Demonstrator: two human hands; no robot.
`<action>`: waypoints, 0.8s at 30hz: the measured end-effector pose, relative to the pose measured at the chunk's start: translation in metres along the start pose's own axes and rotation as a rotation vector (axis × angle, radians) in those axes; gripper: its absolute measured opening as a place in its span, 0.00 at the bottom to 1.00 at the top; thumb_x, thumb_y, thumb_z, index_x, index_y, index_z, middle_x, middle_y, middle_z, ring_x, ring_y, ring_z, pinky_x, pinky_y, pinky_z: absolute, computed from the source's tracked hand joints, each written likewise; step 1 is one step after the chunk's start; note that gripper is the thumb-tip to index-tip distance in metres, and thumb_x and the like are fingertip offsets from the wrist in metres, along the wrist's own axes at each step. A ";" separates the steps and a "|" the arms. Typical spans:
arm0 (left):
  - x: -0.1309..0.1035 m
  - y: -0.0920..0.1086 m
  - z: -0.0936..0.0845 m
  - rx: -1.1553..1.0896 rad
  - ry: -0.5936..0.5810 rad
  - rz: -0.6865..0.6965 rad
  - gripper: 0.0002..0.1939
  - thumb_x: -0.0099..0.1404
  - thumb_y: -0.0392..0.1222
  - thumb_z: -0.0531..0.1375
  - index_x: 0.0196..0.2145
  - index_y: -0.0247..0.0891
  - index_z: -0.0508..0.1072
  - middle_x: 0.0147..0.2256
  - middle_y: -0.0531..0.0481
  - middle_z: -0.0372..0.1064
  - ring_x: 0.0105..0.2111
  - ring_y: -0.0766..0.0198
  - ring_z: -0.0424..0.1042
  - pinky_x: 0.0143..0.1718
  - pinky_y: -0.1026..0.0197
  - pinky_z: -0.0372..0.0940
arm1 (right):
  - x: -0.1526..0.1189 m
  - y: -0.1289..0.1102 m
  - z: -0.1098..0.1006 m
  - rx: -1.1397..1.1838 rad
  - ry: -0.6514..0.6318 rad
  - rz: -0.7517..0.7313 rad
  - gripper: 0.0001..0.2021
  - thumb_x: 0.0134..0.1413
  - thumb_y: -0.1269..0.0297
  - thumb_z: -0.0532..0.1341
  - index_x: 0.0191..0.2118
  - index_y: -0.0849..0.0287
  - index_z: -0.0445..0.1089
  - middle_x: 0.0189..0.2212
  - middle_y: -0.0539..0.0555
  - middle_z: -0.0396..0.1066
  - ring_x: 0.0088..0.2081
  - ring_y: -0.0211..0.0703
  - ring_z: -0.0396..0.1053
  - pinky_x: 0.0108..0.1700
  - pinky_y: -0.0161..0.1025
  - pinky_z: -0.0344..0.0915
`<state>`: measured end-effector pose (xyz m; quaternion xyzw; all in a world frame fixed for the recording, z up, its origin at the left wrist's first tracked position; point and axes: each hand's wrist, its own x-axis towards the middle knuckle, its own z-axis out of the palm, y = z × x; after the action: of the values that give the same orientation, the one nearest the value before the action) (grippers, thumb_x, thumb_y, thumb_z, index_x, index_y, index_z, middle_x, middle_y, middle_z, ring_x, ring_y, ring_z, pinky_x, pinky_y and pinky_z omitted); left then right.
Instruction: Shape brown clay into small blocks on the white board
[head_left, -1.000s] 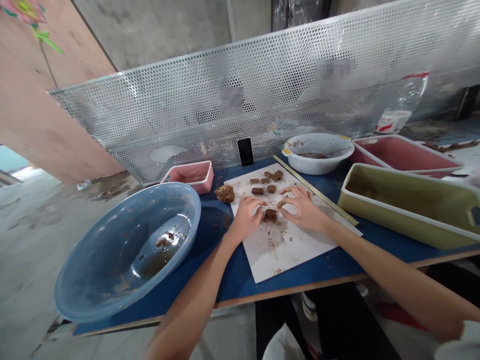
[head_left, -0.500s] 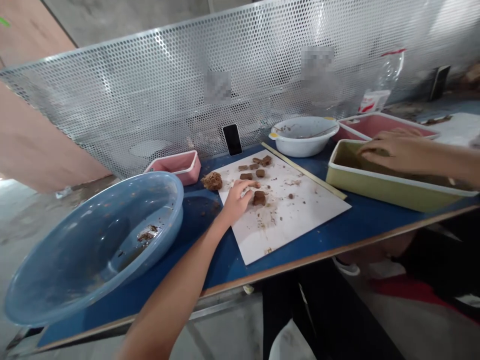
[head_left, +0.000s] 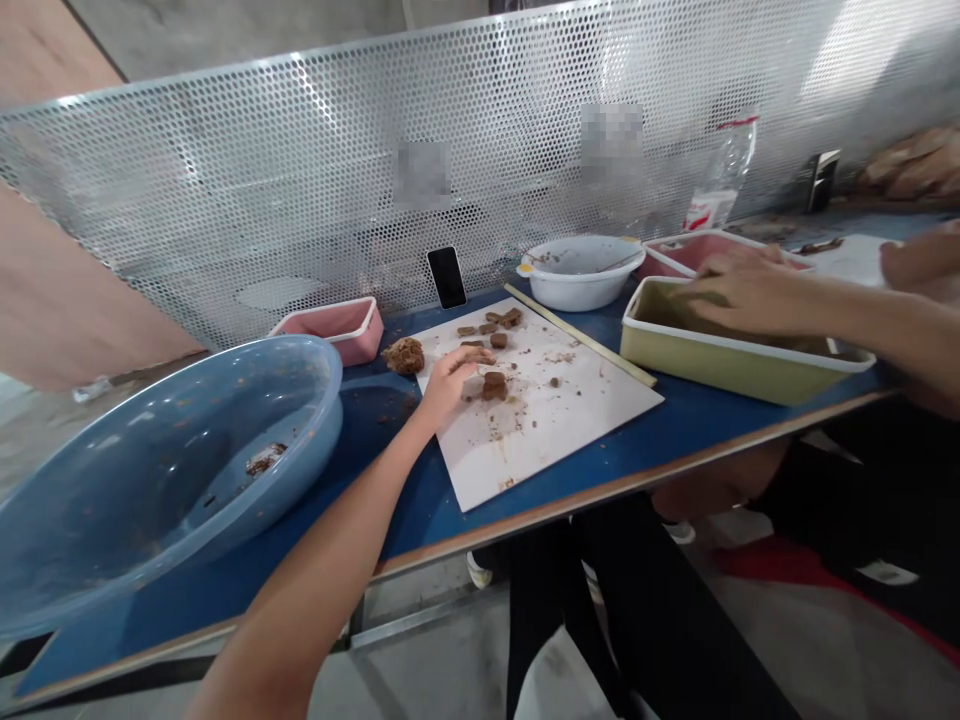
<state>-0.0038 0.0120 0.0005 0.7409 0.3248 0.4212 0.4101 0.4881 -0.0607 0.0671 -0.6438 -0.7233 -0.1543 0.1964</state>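
My left hand (head_left: pixel 448 380) reaches over the left part of a white board (head_left: pixel 592 425), its fingers stretched out and apart, the tips soiled brown. Just right of the thumb sits a squarish brown lump (head_left: pixel 494 386). Close beyond the fingertips is a smaller brown block (head_left: pixel 499 341). More brown pieces (head_left: pixel 504 319) lie in a group toward the board's far corner, and crumbs and smears cover its middle. A rough brown clod (head_left: pixel 403 355) rests on the blue table beside the board's left edge. My right hand is out of the picture.
A large blue basin (head_left: pixel 315 400) stands left, near a pink tub (head_left: pixel 367 335). A phone (head_left: pixel 447 277) leans on the perforated screen. A wooden strip (head_left: pixel 581 335) borders the board; beyond are a white basin (head_left: pixel 581 290) and green tub (head_left: pixel 735 370), with a co-worker's hand (head_left: pixel 739 290) over the tub.
The view has swung right, so the table things sit further left. My left hand has pulled back slightly from the squarish lump. A second co-worker hand now shows at the right edge.
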 end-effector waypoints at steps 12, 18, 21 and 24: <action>-0.001 -0.006 -0.005 -0.046 -0.052 -0.045 0.20 0.70 0.51 0.67 0.53 0.37 0.83 0.51 0.41 0.85 0.53 0.48 0.82 0.61 0.47 0.73 | 0.021 -0.198 0.045 0.394 -0.066 -0.741 0.19 0.78 0.53 0.56 0.64 0.43 0.79 0.68 0.60 0.67 0.68 0.68 0.61 0.69 0.70 0.56; -0.002 -0.009 -0.004 0.016 -0.081 -0.001 0.15 0.72 0.49 0.64 0.50 0.39 0.83 0.52 0.42 0.84 0.55 0.48 0.81 0.63 0.48 0.71 | 0.009 -0.212 0.074 0.431 -0.150 -0.734 0.22 0.78 0.51 0.55 0.70 0.39 0.75 0.74 0.57 0.62 0.71 0.66 0.59 0.72 0.70 0.56; -0.001 -0.011 -0.003 0.049 -0.080 -0.022 0.13 0.72 0.45 0.63 0.49 0.39 0.83 0.51 0.43 0.84 0.54 0.48 0.81 0.62 0.48 0.72 | 0.004 -0.214 0.079 0.463 -0.167 -0.730 0.23 0.78 0.50 0.55 0.70 0.39 0.75 0.76 0.57 0.61 0.71 0.66 0.60 0.71 0.70 0.59; -0.001 -0.013 -0.002 0.085 -0.058 -0.046 0.13 0.71 0.43 0.62 0.48 0.40 0.84 0.50 0.44 0.84 0.53 0.49 0.81 0.61 0.49 0.72 | 0.002 -0.216 0.080 0.482 -0.148 -0.724 0.22 0.78 0.49 0.56 0.68 0.40 0.77 0.75 0.58 0.61 0.72 0.68 0.60 0.71 0.70 0.59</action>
<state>-0.0080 0.0180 -0.0106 0.7620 0.3474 0.3757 0.3970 0.2665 -0.0473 0.0041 -0.2941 -0.9296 0.0067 0.2221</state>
